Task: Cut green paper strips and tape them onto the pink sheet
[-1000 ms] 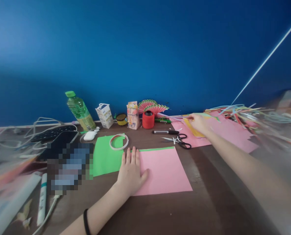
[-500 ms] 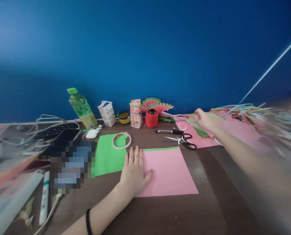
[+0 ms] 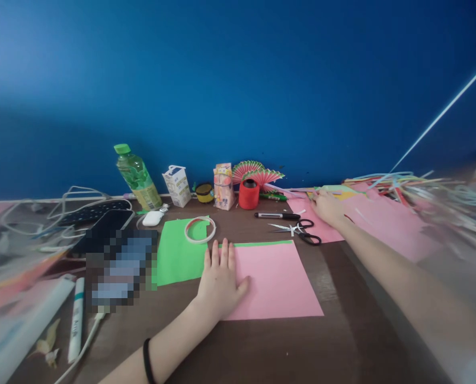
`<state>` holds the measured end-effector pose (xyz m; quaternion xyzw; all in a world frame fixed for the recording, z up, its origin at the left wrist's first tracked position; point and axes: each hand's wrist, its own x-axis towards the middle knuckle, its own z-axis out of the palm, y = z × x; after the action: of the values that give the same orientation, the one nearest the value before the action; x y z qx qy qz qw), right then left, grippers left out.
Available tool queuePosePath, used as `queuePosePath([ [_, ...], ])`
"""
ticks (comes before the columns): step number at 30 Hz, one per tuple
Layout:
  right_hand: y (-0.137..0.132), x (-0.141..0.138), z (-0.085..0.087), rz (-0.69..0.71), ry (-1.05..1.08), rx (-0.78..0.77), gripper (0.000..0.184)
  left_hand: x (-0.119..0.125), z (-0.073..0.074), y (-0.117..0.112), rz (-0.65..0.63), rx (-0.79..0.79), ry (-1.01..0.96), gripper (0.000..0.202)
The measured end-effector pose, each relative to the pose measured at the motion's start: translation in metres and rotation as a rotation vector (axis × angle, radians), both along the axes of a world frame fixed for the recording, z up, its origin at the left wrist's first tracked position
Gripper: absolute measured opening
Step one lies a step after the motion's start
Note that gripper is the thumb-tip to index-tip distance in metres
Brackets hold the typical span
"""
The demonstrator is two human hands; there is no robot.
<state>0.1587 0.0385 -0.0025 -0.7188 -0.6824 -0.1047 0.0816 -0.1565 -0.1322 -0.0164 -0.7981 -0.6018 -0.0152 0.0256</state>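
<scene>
My left hand (image 3: 221,280) lies flat, fingers together and stretched out, on the left edge of a pink paper square (image 3: 276,280) that covers part of a green sheet (image 3: 177,253). My right hand (image 3: 326,206) reaches far to the back right and rests on a pile of pink paper sheets (image 3: 378,224), near yellow and green sheets (image 3: 336,192); its fingers look pressed down on the paper, holding nothing I can make out. Black-handled scissors (image 3: 298,231) and a black marker (image 3: 277,216) lie just left of that hand.
A tape ring (image 3: 200,229) sits on the green sheet. Along the blue wall stand a green bottle (image 3: 136,178), a small carton (image 3: 176,185), a red thread spool (image 3: 248,194) and paper fans (image 3: 258,173). Paper strips (image 3: 422,186) pile at the right; cables, keyboard and glue stick (image 3: 77,320) at the left.
My right hand has shifted slightly left and down onto the pink pile, and the yellow sheet it had lifted now lies flatter. My left hand stays put.
</scene>
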Motion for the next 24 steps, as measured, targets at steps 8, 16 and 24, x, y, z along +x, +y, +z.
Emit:
queuePosePath([
  [8, -0.01, 0.002, 0.054, 0.031, 0.441, 0.441, 0.024, 0.0, 0.003, -0.001, -0.004, 0.007, -0.033, 0.069],
  [16, -0.09, -0.041, 0.127, 0.106, 0.808, 0.622, 0.017, -0.005, 0.011, 0.006, 0.054, -0.023, -0.279, 0.052],
  [24, -0.132, -0.077, 0.13, 0.599, 1.223, 0.078, 0.009, -0.011, 0.02, 0.026, -0.08, -0.419, -1.386, 0.078],
])
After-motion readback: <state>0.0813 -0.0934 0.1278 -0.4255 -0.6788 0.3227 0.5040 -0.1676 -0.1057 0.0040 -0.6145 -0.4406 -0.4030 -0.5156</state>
